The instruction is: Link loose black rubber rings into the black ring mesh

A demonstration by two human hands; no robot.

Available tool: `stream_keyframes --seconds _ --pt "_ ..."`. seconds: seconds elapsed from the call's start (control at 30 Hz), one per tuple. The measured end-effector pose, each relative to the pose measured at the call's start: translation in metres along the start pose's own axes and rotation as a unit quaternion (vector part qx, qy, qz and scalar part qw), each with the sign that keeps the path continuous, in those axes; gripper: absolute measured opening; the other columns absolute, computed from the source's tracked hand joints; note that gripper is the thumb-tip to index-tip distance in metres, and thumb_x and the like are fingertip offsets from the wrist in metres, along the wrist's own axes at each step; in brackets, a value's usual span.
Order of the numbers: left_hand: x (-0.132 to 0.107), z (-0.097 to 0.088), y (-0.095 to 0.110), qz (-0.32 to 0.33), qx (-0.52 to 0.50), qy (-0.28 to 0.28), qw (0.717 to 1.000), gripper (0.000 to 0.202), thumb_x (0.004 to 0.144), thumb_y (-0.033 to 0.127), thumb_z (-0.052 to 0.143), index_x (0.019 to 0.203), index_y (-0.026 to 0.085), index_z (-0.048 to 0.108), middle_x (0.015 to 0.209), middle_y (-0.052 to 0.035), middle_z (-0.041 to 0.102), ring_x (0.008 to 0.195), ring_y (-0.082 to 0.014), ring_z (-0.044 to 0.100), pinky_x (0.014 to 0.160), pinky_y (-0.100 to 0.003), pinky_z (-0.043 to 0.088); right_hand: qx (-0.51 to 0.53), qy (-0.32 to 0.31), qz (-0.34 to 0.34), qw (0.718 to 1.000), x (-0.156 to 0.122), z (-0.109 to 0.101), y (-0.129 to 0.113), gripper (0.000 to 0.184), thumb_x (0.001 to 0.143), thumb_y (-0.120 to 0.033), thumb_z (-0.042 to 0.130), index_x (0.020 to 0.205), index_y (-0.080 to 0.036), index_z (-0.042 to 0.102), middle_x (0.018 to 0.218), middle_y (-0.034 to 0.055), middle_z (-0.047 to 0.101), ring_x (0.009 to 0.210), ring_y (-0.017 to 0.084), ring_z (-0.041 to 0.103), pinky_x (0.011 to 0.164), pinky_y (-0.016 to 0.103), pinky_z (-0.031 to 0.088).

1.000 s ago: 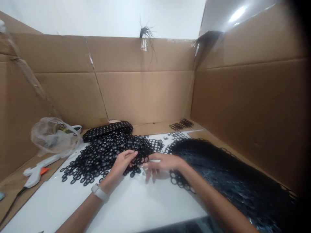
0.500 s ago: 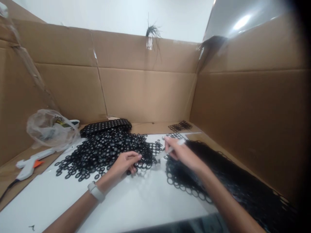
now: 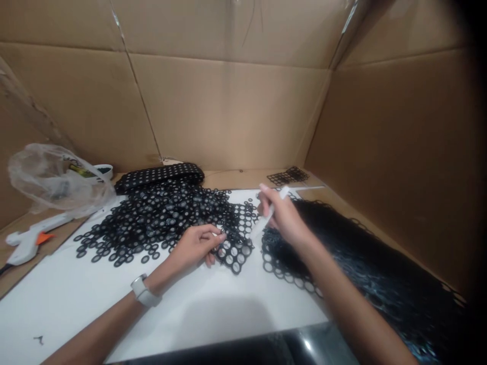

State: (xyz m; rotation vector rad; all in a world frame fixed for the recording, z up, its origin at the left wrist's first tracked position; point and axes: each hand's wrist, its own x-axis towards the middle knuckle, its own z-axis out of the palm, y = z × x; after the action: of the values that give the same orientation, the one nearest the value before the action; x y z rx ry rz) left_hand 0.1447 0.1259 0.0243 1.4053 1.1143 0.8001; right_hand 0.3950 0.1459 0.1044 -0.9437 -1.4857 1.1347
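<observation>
My left hand [image 3: 196, 245], with a white band on the wrist, pinches the edge of a small panel of joined black rings [image 3: 235, 252] on the white tabletop [image 3: 213, 304]. My right hand [image 3: 284, 218] is closed around a thin white stick [image 3: 268, 215] whose lower tip points down at that panel. A heap of loose black rings [image 3: 160, 218] lies behind the left hand. A large sheet of linked black rings [image 3: 361, 268] spreads to the right under my right forearm.
Cardboard walls [image 3: 228, 111] enclose the back and both sides. A white glue gun [image 3: 26, 241] with an orange trigger and a clear plastic bag [image 3: 49, 182] lie at the left. A folded dotted black piece [image 3: 160, 175] and a small ring mesh [image 3: 287, 176] sit at the back.
My right hand lifted off the table and now holds the white stick aimed at the ring panel. My left hand stays pinching the rings. The camera tilted down.
</observation>
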Motion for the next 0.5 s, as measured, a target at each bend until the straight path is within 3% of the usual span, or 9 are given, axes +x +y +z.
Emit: stream_keyframes --seconds 0.17,0.33,0.5 --pt "-0.006 0.003 0.004 0.004 0.044 -0.029 0.999 0.045 0.094 0.061 0.074 0.098 0.017 0.071 0.074 -0.004 0.073 0.049 -0.0145 0.066 0.044 -0.022 0.05 -0.023 0.018 0.02 0.999 -0.003 -0.005 -0.001 0.06 0.108 -0.058 0.051 0.059 -0.023 0.053 0.038 -0.0076 0.035 0.037 0.01 0.03 0.047 0.027 0.027" --pt "-0.009 0.003 0.009 -0.001 0.066 -0.061 0.996 0.045 0.095 0.062 0.072 0.094 0.017 0.071 0.072 -0.0018 0.07 0.047 -0.0134 0.065 0.042 -0.021 0.047 -0.059 0.028 0.029 0.997 -0.014 0.023 0.013 0.061 0.108 -0.056 0.049 0.058 -0.023 0.054 0.039 -0.0064 0.039 0.04 0.011 0.037 0.051 0.027 0.035" --pt "-0.008 0.003 0.003 -0.008 0.048 -0.071 0.996 0.046 0.095 0.062 0.071 0.098 0.017 0.07 0.073 -0.0023 0.07 0.045 -0.0132 0.063 0.039 -0.021 0.046 -0.076 0.018 -0.003 0.997 -0.022 0.04 0.027 0.062 0.107 -0.062 0.049 0.059 -0.023 0.054 0.045 -0.0056 0.041 0.044 0.012 0.041 0.051 0.027 0.034"
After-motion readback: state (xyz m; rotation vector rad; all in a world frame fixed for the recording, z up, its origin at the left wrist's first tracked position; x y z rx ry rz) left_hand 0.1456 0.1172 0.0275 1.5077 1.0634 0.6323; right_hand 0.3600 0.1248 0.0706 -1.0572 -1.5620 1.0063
